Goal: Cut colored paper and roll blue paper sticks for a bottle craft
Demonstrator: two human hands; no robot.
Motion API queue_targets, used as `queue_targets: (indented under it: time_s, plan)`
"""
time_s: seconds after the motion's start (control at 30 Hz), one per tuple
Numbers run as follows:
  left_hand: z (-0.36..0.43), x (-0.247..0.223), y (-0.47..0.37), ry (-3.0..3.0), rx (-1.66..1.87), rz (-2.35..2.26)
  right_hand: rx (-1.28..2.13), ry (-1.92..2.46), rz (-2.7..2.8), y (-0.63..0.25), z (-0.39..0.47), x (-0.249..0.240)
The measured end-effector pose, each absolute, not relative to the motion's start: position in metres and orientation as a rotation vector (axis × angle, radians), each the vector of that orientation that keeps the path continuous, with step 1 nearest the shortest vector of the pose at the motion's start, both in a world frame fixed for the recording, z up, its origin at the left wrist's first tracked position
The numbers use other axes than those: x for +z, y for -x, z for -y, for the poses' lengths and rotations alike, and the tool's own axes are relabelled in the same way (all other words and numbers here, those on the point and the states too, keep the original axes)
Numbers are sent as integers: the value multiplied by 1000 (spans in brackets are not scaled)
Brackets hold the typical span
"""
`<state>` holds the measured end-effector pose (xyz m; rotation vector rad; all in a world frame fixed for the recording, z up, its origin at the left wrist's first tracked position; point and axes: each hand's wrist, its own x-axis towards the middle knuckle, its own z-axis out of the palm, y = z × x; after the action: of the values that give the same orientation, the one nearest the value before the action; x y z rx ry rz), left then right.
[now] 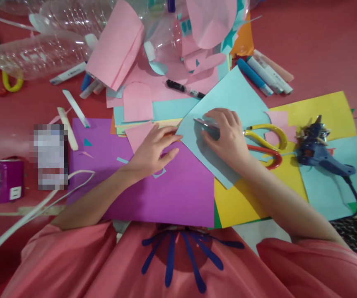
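A light blue sheet (243, 95) lies tilted over purple paper (178, 194) and yellow paper (247, 207). My left hand (153, 151) rests near the blue sheet's left corner, fingers apart, holding nothing. Over the same sheet, my right hand (226, 134) is curled around the metal blades of scissors (267, 136); the blade tips point left and the yellow and red handles lie to the right, beyond the hand. Pink cut pieces (138, 101) lie behind my left hand. A black marker (181, 87) sits behind the blue sheet.
A blue glue gun (321, 153) lies at the right, its cord near the table edge. Markers (265, 74) are at the back right. Plastic bottles (42, 54) and rolled pink paper (116, 45) fill the back left. A phone (52, 157) and purple power adapter (3, 180) are left.
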<state>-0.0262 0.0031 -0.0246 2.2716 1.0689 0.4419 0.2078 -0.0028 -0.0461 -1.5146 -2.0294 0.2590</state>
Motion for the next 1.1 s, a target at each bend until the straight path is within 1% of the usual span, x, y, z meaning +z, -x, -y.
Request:
queue_targets:
  time_s: [0.17,0.27,0.4,0.5,0.6,0.7,0.77,0.87,1.03,1.1]
  plan:
    - [1,-24,22,-2171,444,-1007,301,1658,2103,-218,-4,-46]
    - [2,-27,22,-2203,449,-981,306,1648,2135,-220,-5,-43]
    - [2,-24,23,-2093,500,-1053,294,1590,2081,-222,-4,-37]
    - [-4,-19,28,-1952,719,-1179,350,1578,1971,-223,-3,-33]
    - [-18,-19,35,-1770,1078,-1331,403,1589,1880,-225,-5,-27]
    - [-35,-22,44,-1546,1423,-1352,382,1600,1810,-230,-9,-22]
    - [-44,-25,50,-1448,1424,-1345,331,1630,1761,-235,-13,-21]
    - [-54,-27,57,-1442,1313,-1357,274,1685,1710,-243,-18,-27]
    - [-60,-25,67,-1502,1001,-1367,199,1681,1809,-255,-23,-46]
    - [-59,-23,67,-1574,941,-1366,134,1648,1872,-257,-23,-49]
